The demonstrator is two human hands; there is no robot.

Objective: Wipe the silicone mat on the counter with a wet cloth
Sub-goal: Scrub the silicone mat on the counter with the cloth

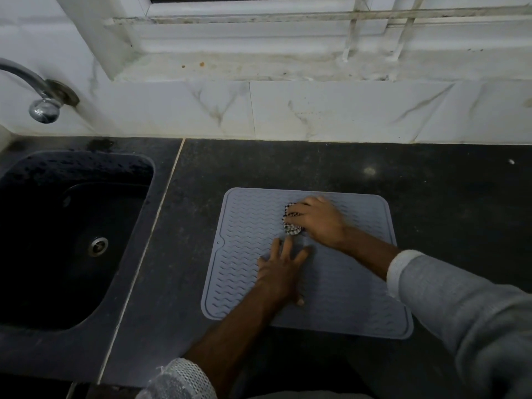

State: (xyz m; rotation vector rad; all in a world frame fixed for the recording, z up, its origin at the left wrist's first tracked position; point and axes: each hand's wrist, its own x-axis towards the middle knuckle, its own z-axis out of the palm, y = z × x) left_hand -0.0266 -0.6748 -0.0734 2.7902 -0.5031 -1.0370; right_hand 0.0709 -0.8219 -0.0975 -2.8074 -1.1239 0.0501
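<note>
I see one grey silicone mat (339,300) lying flat on the dark bench (431,180), its wavy ridges running across and a raised lip round all four rounded corners; bare bench on the far side up to the tiled wall (316,110), a wide strip to the right, a narrower strip on the left before the seam and the one black sink (57,234). Near edge of mat sits close to the bench front. One tap (43,96) on the wall above the sink, well apart from the mat. My right hand (319,218) is on the far middle of the mat, fingers closed down over one small checked cloth (292,224) bunched under them, cloth touching the mat. My left hand (280,269) lies flat on the mat centre, fingers spread open, gripping nothing, fingertips just beside the cloth. Two sleeves, both pushed up the forearms
</note>
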